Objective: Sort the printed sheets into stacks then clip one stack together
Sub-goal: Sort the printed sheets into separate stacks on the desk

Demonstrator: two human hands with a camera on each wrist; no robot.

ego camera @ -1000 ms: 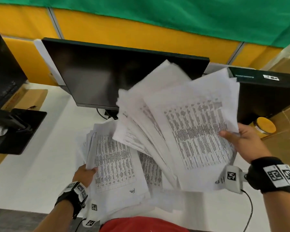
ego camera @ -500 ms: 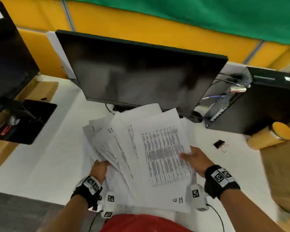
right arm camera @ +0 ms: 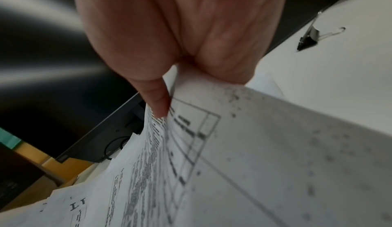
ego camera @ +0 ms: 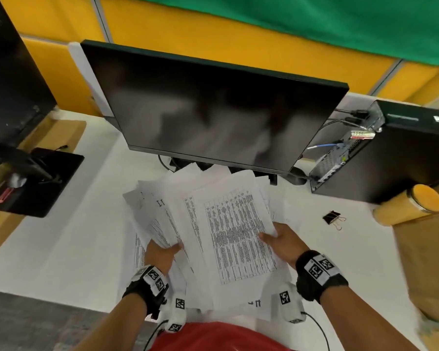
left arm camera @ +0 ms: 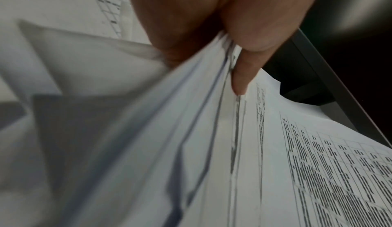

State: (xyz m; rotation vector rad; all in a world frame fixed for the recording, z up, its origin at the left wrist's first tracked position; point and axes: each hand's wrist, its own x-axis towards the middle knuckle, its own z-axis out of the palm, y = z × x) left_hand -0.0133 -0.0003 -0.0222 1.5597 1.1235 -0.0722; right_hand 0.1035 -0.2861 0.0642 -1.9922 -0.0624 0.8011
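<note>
A fanned bundle of printed sheets (ego camera: 213, 224) with tables of text is held over the white desk (ego camera: 74, 236), in front of the monitor. My left hand (ego camera: 162, 252) grips the bundle's left edge, thumb on top; in the left wrist view its thumb (left arm camera: 241, 78) presses on the sheets (left arm camera: 275, 163). My right hand (ego camera: 279, 239) pinches the right edge of the top sheet; the right wrist view shows its thumb (right arm camera: 157, 99) on the printed sheets (right arm camera: 233, 163). A black binder clip (ego camera: 333, 218) lies on the desk to the right, also visible as the binder clip (right arm camera: 311, 37).
A black monitor (ego camera: 213, 117) stands just behind the sheets. A black computer case (ego camera: 390, 153) with cables is at right, with a yellow-capped tube (ego camera: 413, 206) in front. Another monitor stand (ego camera: 31, 181) sits at left. Yellow partition panels back the desk.
The sheets, raised and fanned wide a second ago, have come down toward the desk and drawn closer together. Both hands moved inward and lower, still holding them.
</note>
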